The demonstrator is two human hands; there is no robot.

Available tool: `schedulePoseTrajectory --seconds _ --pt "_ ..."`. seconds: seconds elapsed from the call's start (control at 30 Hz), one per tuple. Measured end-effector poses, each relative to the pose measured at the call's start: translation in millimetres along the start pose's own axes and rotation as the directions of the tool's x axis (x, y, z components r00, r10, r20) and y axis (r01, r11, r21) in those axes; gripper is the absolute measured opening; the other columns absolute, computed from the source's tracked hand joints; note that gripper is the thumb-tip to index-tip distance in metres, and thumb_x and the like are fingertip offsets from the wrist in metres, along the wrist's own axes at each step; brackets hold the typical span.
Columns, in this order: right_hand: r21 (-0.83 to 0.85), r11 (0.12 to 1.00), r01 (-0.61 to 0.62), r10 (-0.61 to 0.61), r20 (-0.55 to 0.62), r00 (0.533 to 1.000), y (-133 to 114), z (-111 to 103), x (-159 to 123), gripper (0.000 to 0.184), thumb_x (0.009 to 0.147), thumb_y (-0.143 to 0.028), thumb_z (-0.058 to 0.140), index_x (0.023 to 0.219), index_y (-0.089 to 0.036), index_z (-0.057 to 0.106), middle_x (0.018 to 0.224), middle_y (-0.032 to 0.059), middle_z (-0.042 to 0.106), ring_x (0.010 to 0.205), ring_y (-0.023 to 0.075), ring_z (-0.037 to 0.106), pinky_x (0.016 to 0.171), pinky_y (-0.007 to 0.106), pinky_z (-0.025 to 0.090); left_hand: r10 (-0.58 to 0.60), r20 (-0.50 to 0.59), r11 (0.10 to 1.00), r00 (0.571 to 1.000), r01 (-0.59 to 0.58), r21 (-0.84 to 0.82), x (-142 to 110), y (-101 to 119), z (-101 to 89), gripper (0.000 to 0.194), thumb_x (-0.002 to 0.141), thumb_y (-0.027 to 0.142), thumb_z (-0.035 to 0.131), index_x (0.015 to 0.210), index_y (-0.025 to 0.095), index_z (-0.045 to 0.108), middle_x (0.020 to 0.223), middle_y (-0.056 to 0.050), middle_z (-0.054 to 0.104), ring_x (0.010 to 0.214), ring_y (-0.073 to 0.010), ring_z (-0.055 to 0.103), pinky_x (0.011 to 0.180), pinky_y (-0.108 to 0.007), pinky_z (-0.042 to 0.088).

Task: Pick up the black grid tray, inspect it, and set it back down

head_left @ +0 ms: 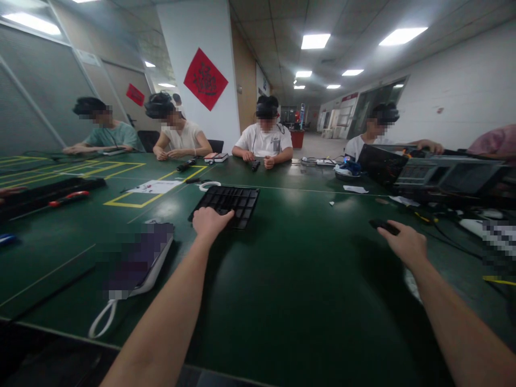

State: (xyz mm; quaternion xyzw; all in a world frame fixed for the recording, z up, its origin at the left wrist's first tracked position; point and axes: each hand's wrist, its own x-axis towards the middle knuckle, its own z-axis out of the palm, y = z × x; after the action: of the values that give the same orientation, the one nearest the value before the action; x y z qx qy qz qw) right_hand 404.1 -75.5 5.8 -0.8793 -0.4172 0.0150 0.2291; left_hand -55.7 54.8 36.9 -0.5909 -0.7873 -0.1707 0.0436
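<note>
Left of centre on the green table (298, 285), the left hand (212, 221) curls over a black gridded tray (249, 201), its grip unclear; the right hand (408, 244) pinches a small dark object (379, 223). Light, even pressure should steady the tray.

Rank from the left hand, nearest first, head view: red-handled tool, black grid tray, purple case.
1. Black grid tray: directly at the left hand.
2. Purple case: left, nearer the wearer.
3. Red-handled tool: farther left.

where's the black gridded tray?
Head view, just left of centre: the black gridded tray is at the left hand, beyond and right of the purple-topped item.
</note>
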Motion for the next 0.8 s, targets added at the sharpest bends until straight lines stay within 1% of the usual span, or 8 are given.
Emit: schedulePoseTrajectory --seconds 0.1,0.2,0.27,0.37,0.43,0.6,0.73,0.8 --pt "-0.151 0.983 -0.100 0.112 0.073 0.991 15.7 9.3 6.0 0.059 0.084 -0.046 0.038 0.130 -0.011 0.050 0.121 0.0185 0.057 0.114 0.0333 0.051 0.096 0.043 0.035 -0.071 -0.001 0.993 0.997 0.071 0.099 9.9 -14.7 6.0 0.079 0.064 0.067 0.055 0.105 0.000 0.066 0.110 -0.026 0.061 0.106 -0.0390 0.052 0.083 -0.041 0.043" --pt "-0.243 0.969 -0.049 0.078 0.110 0.991 17.9 17.1 4.5 0.059 0.086 -0.046 0.031 0.131 -0.011 0.049 0.122 0.0200 0.055 0.115 0.0338 0.049 0.095 0.043 0.034 -0.102 -0.009 0.986 0.995 0.102 0.130 14.0 -18.1 11.3 0.079 0.063 0.065 0.058 0.108 0.000 0.063 0.113 -0.028 0.058 0.107 -0.0393 0.050 0.084 -0.042 0.042" --pt "-0.276 0.960 -0.041 0.070 0.098 0.993 17.0 20.5 3.4 0.061 0.085 -0.049 0.031 0.132 -0.013 0.047 0.125 0.0207 0.051 0.117 0.0353 0.046 0.095 0.043 0.034 -0.107 -0.082 0.987 0.991 0.116 0.114 13.5 -16.6 12.6 0.079 0.064 0.063 0.059 0.109 -0.001 0.061 0.113 -0.028 0.057 0.107 -0.0384 0.049 0.084 -0.042 0.041" --pt "-0.285 0.956 -0.072 0.099 0.081 0.992 17.3 23.8 3.9 0.065 0.083 -0.055 0.033 0.134 -0.017 0.043 0.132 0.0198 0.043 0.122 0.0367 0.041 0.094 0.044 0.035 0.011 -0.244 0.997 0.970 0.009 0.083 7.3 -10.7 9.8 0.065 0.075 0.055 0.053 0.108 -0.001 0.059 0.110 -0.026 0.056 0.105 -0.0369 0.048 0.085 -0.043 0.040" --pt "-0.277 0.958 -0.072 0.100 0.088 0.991 18.4 25.3 4.9 0.067 0.083 -0.057 0.032 0.135 -0.017 0.042 0.133 0.0196 0.042 0.125 0.0364 0.038 0.095 0.045 0.035 0.181 -0.270 0.983 0.946 -0.164 0.082 -1.1 -3.1 6.7 0.051 0.085 0.045 0.045 0.105 0.001 0.059 0.109 -0.023 0.057 0.105 -0.0346 0.049 0.086 -0.043 0.039" --pt "-0.282 0.957 -0.070 0.099 0.089 0.991 19.5 27.0 4.3 0.066 0.084 -0.056 0.030 0.135 -0.017 0.042 0.133 0.0200 0.042 0.124 0.0368 0.039 0.095 0.046 0.036 0.532 -0.126 0.846 0.837 -0.531 0.045 -35.7 27.9 11.2 0.039 0.093 0.034 0.032 0.085 0.014 0.065 0.091 -0.011 0.065 0.090 -0.0226 0.057 0.077 -0.033 0.044" --pt "-0.293 0.954 -0.059 0.090 0.094 0.991 21.3 27.5 4.0 0.066 0.083 -0.058 0.028 0.133 -0.018 0.043 0.133 0.0191 0.042 0.122 0.0375 0.041 0.094 0.044 0.036 0.753 0.063 0.656 0.655 -0.755 0.001 -59.7 45.8 24.6 0.039 0.094 0.033 0.032 0.081 0.016 0.065 0.081 -0.009 0.065 0.083 -0.0209 0.060 0.073 -0.032 0.045" --pt "-0.303 0.951 -0.058 0.091 0.097 0.991 22.8 28.3 5.6 0.066 0.083 -0.059 0.028 0.133 -0.019 0.043 0.132 0.0192 0.043 0.120 0.0383 0.042 0.093 0.045 0.037 0.785 0.116 0.614 0.609 -0.789 -0.011 -64.4 48.0 29.0 0.034 0.093 0.030 0.035 0.083 0.015 0.064 0.083 -0.009 0.065 0.082 -0.0206 0.060 0.073 -0.032 0.046"
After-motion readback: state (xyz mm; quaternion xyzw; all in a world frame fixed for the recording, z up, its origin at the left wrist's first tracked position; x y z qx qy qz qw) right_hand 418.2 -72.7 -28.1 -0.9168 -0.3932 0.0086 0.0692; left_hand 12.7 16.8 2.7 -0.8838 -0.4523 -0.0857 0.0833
